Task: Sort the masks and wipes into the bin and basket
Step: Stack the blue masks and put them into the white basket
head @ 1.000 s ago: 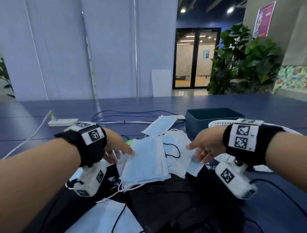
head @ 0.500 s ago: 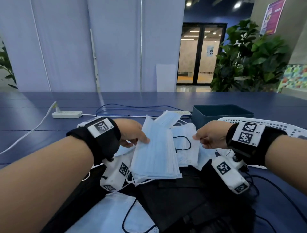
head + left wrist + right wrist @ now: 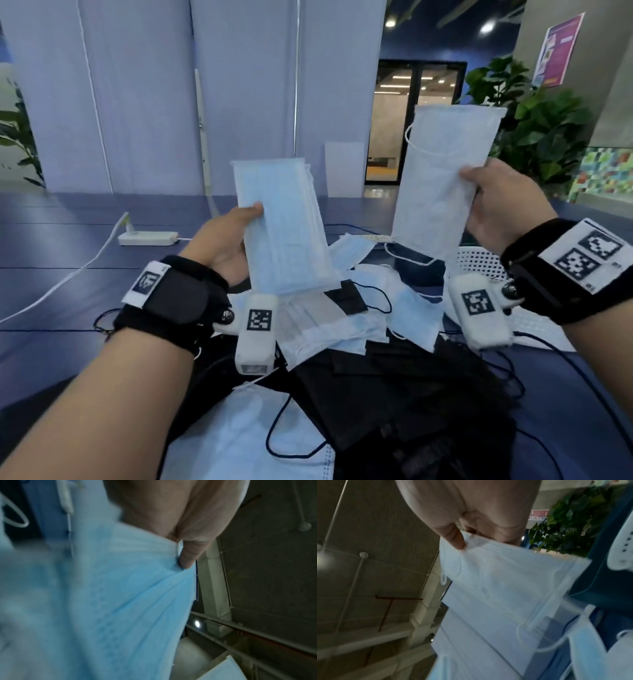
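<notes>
My left hand (image 3: 236, 236) holds a stack of light-blue masks (image 3: 284, 226) upright above the table, thumb on its front; the left wrist view shows the thumb pressing into the blue masks (image 3: 120, 595). My right hand (image 3: 493, 202) pinches a few whitish-blue masks (image 3: 442, 178) raised higher on the right, their ear loops hanging; the right wrist view shows the thumb on those masks (image 3: 505, 588). Beneath both hands lies a heap of blue masks (image 3: 342, 325) and black masks (image 3: 411, 394). The white perforated basket (image 3: 479, 263) peeks out behind my right wrist. The dark bin (image 3: 611, 574) shows only in the right wrist view.
A white power strip (image 3: 149, 238) with its cable (image 3: 68, 281) lies on the blue table (image 3: 51, 342) at the left. Thin dark cords trail around the heap. A potted plant (image 3: 534, 130) stands beyond the table at the right.
Both hands have risen from the heap: the left lifted its blue stack upright, the right picked up a few whitish masks and raised them high.
</notes>
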### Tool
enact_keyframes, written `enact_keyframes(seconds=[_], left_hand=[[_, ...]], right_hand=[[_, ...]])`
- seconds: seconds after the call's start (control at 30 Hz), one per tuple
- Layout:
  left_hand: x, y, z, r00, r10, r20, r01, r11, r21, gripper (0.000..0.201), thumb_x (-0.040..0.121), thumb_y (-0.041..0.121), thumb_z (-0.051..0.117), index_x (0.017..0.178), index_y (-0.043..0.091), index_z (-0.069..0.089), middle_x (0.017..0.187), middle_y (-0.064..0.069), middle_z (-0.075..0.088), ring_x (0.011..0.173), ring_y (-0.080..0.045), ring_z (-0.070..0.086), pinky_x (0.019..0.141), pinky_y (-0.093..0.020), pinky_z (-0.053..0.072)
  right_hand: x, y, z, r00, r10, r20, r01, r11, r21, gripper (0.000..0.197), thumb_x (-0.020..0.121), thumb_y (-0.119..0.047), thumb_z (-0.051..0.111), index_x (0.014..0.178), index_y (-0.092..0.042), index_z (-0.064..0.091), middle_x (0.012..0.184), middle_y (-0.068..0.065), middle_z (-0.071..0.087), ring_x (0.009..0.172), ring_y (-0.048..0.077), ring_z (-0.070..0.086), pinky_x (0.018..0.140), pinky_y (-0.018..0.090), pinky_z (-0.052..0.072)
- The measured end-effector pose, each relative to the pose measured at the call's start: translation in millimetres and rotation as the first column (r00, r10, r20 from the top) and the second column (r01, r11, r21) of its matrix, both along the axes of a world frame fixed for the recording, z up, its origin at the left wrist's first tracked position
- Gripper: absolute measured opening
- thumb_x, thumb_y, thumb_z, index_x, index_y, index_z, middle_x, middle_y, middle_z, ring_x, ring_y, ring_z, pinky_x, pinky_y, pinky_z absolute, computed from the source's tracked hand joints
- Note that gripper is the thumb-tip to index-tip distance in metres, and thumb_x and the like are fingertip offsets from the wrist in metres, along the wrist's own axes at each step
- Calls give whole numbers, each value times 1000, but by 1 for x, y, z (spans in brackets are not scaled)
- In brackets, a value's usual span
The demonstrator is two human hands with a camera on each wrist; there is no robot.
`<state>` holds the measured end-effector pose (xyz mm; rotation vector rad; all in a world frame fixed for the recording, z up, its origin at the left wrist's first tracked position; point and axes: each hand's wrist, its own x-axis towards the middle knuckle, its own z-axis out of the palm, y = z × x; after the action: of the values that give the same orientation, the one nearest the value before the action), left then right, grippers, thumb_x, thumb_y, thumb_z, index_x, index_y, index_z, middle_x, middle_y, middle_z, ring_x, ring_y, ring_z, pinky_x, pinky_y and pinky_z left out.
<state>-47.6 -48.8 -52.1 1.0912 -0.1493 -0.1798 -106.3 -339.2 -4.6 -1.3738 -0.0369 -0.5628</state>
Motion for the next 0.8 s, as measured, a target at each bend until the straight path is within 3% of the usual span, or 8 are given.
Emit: enact_keyframes(seconds=[0.1, 0.23, 0.37, 0.43, 0.53, 0.6, 0.7, 0.8], left_hand=[[-2, -4, -17, 996, -15, -84, 13, 1000, -26, 32, 100, 26, 42, 121, 9, 59, 97, -9, 74, 79, -23, 73, 58, -34, 58], [-2, -5, -33, 989, 1, -149, -6, 999, -37, 37, 101, 23, 42, 131, 6, 52, 119, -14, 66, 97, -27, 66, 69, -39, 52], [-6, -5, -40, 986, 9, -164, -18, 999, -50, 37, 101, 29, 40, 124, 7, 58, 105, -10, 71, 86, -23, 70, 67, -37, 56], [-7, -5, -43, 987, -31, -158, 21, 998, -67, 45, 100, 40, 37, 127, 10, 58, 108, -9, 71, 92, -23, 70, 73, -37, 54], [-8, -2, -43, 982, -150, -115, 139, 986, -97, 65, 95, 59, 27, 133, 13, 54, 126, -12, 63, 112, -27, 62, 88, -41, 49], [-7, -1, -45, 971, -210, -118, 196, 973, -119, 72, 93, 63, 25, 135, 10, 51, 130, -15, 59, 119, -29, 57, 95, -42, 45], [-7, -4, -51, 974, -213, -72, 212, 977, -17, 43, 99, 33, 39, 129, 5, 53, 121, -16, 64, 109, -29, 63, 93, -43, 49], [0, -1, -55, 994, -104, -33, 106, 990, 98, 29, 94, -2, 39, 114, 6, 59, 93, -10, 74, 78, -23, 72, 69, -37, 59]], right_hand=[[-2, 20, 3, 994, 112, 0, -112, 992, 60, 27, 98, -10, 41, 121, -9, 55, 116, 7, 68, 102, 23, 66, 84, 41, 55], [0, 51, -7, 938, 312, -153, -314, 949, 10, 23, 99, -13, 40, 110, -7, 59, 96, 5, 74, 84, 19, 71, 66, 34, 59], [16, 80, -17, 865, 423, -270, -438, 899, 5, 36, 98, -13, 42, 131, 1, 47, 123, 17, 63, 105, 30, 65, 82, 40, 56], [27, 94, -23, 848, 426, -316, -447, 895, 7, 37, 97, -10, 43, 132, 4, 46, 126, 21, 60, 109, 34, 62, 88, 44, 53], [38, 113, -35, 798, 459, -390, -506, 863, -20, 22, 98, -5, 39, 104, 2, 60, 97, 14, 71, 81, 24, 69, 73, 33, 57], [40, 121, -42, 782, 438, -443, -526, 845, -93, 19, 98, -2, 39, 94, -4, 58, 91, 13, 66, 73, 18, 63, 62, 24, 56], [42, 119, -49, 778, 419, -468, -545, 820, -172, 18, 95, -3, 46, 110, -2, 56, 100, 12, 65, 76, 17, 64, 64, 22, 57], [38, 102, -46, 791, 372, -485, -543, 793, -277, 10, 94, -9, 51, 101, -5, 58, 94, 10, 63, 76, 16, 62, 74, 27, 54]])
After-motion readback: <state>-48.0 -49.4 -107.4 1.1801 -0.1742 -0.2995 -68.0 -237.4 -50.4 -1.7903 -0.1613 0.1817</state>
